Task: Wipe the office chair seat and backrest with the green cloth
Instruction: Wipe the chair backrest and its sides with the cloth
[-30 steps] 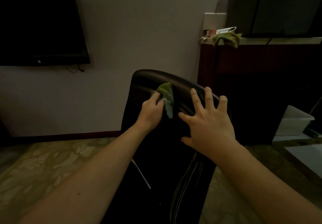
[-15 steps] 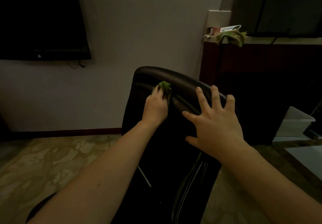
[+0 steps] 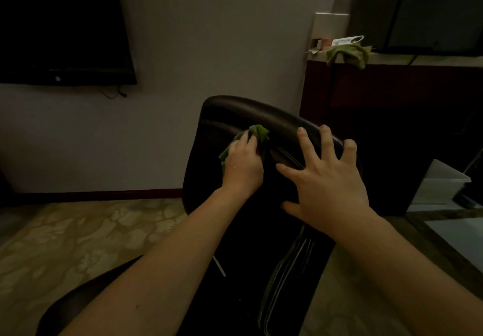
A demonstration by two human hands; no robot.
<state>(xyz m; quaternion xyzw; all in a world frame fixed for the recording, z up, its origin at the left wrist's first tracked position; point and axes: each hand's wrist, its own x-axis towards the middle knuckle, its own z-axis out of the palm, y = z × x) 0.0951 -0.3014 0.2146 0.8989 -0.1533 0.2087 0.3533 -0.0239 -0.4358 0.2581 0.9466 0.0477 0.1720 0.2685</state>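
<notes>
Gripping one green cloth (image 3: 259, 132) bunched in its fingers, left hand (image 3: 243, 169) presses it on the chair backrest (image 3: 235, 110), frame centre. Right hand (image 3: 329, 186): fingers spread flat on backrest, holding nothing. Second greenish cloth (image 3: 349, 53) on ledge (image 3: 431, 59), upper right; one screen (image 3: 60, 27), upper left.

This looks like a lived-in home room or small private office. Up and to the left of the left grip (image 3: 243, 168), a flat black television (image 3: 60, 27) hangs on a plain pale wall with its cable dangling, and below and left of the grip a floral carpet (image 3: 78, 236) runs to a dark skirting board (image 3: 104, 194). The grip is at a black leather office chair (image 3: 235, 110); up to its right a dark wooden counter (image 3: 392, 84) carries a large dark screen (image 3: 431, 8), small cartons (image 3: 339, 41) and a crumpled rag (image 3: 350, 53), with a white plastic box (image 3: 441, 186) on the floor beside it.
</notes>
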